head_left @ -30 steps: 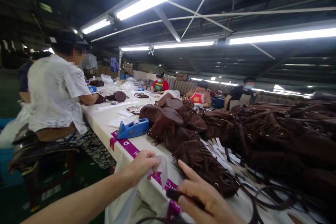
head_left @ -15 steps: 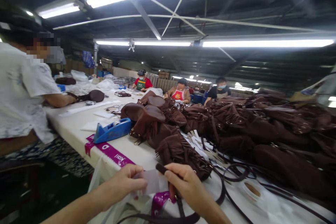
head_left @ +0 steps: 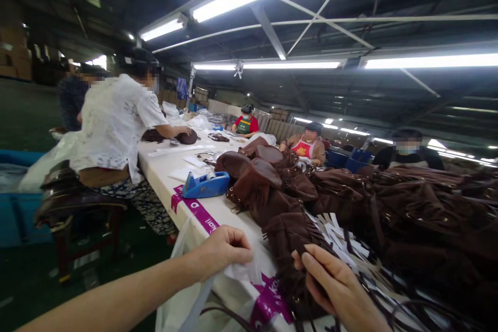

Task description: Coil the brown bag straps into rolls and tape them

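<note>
My left hand [head_left: 221,250] pinches the top edge of a clear plastic bag [head_left: 243,272] that hangs over the near edge of the white table [head_left: 163,176]. My right hand [head_left: 337,284] is closed round the fringed edge of a brown suede bag [head_left: 292,236] at the table's near end. Dark brown straps [head_left: 404,306] trail beside that hand. Behind it a long heap of the same brown fringed bags [head_left: 408,212] runs along the table's right side.
A blue tape dispenser [head_left: 206,185] stands on the table by purple printed tape [head_left: 200,212]. A person in a white top [head_left: 114,129] sits at the left on a stool [head_left: 73,207]. Other masked workers [head_left: 307,145] sit along the far side. White paper tags [head_left: 338,238] lie scattered.
My right hand has let go of the dark strap end and now grips the fringed bag. My left hand keeps the plastic bag. The view has swung back to the left.
</note>
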Action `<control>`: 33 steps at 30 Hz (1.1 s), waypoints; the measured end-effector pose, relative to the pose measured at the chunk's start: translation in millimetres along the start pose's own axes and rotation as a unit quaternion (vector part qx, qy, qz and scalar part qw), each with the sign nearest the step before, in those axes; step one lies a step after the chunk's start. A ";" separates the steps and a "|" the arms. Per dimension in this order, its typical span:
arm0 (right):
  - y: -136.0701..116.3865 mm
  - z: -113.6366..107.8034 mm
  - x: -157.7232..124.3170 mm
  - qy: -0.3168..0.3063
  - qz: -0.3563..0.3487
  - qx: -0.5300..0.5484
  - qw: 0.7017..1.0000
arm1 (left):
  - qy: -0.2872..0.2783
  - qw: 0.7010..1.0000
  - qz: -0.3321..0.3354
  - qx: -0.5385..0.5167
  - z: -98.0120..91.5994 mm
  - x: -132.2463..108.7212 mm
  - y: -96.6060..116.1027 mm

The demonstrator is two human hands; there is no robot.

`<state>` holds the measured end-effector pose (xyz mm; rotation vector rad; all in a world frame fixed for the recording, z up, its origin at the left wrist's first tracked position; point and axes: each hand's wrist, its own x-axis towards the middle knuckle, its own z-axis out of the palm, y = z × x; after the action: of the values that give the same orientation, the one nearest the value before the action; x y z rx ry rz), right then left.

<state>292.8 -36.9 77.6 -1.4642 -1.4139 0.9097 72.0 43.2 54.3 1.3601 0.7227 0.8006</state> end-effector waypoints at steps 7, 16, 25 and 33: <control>-11.1 43.8 -10.5 0.048 -0.088 -0.173 0.980 | 0.033 0.999 0.011 -0.003 20.0 4.6 -1.4; 0.7 29.4 3.6 -0.020 -0.055 -0.033 0.998 | -0.107 0.994 0.001 0.038 14.2 -7.6 3.0; -1.1 29.5 -3.3 -0.057 -0.057 -0.059 0.995 | -0.060 0.998 0.000 0.031 19.0 0.1 -6.0; -21.2 -8.8 -13.2 -0.125 -0.070 -0.204 0.968 | -0.076 0.993 -0.064 -0.069 9.3 -5.0 -6.3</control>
<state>292.6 -51.7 99.6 -1.5577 -1.9570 0.7625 77.4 33.7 48.7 1.2224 0.6172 0.6266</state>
